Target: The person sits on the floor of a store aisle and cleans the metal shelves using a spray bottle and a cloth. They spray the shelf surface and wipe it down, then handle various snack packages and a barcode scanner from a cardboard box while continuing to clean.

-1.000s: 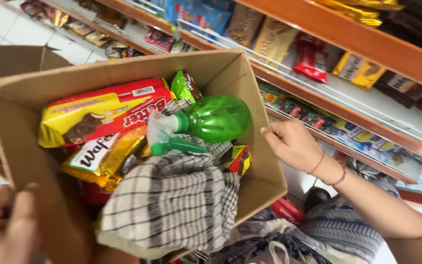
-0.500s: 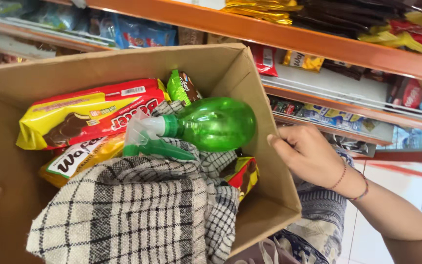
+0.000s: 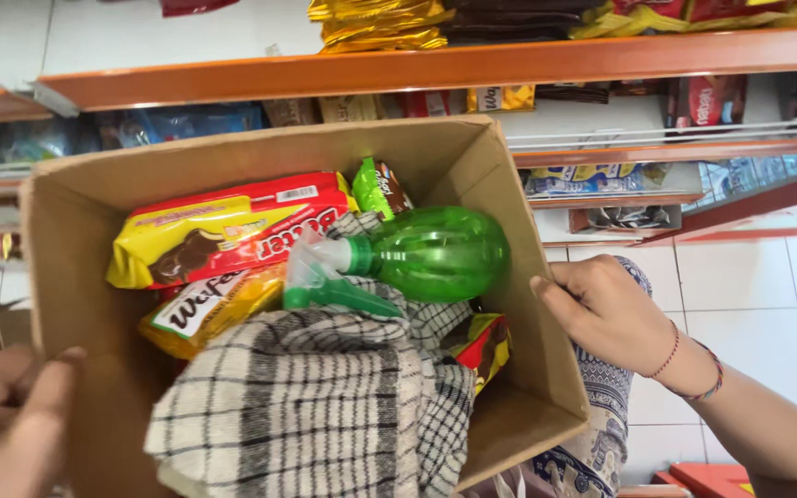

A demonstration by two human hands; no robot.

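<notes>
Cardboard box [image 3: 528, 277], held by both hands, runs lengthwise away toward the shelves [image 3: 417, 69].

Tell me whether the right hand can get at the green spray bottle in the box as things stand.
Probably yes. The green spray bottle lies uncovered on top of the checked cloth, just inside the cardboard box wall that the right hand grips; that hand would have to let go first.
</notes>
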